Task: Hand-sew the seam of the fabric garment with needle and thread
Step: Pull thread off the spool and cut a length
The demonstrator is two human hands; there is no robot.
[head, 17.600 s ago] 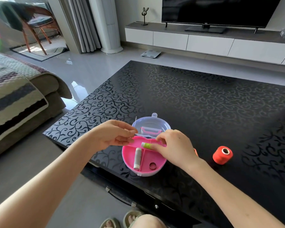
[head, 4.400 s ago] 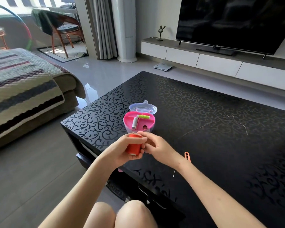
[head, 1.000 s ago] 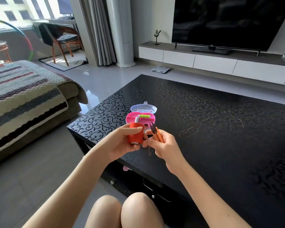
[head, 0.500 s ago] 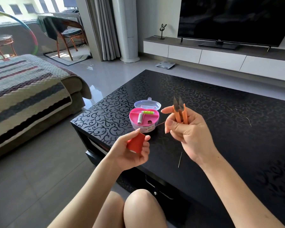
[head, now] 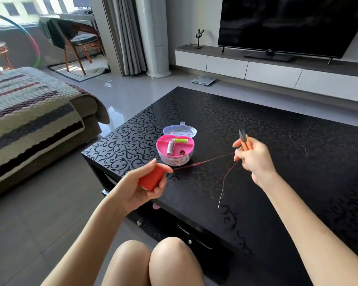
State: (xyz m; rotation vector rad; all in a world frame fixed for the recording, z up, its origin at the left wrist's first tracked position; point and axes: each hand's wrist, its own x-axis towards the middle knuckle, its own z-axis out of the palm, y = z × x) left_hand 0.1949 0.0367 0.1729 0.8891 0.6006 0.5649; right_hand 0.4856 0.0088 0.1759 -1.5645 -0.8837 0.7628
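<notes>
Left hand point(head: 135, 189) gripping the spool point(head: 152, 179), right hand point(head: 256, 159) clutching snips point(head: 246, 142) and thread point(head: 205, 162), are pulling wider apart, measuring sewing length.

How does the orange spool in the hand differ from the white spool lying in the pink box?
The orange spool is gripped in the left hand; the white spool lies in a compartment of the pink box. The orange spool looks much fatter than the slim white spool. A thread runs off the orange spool to the right hand; the white spool shows no loose end. Both hold sewing thread.
</notes>
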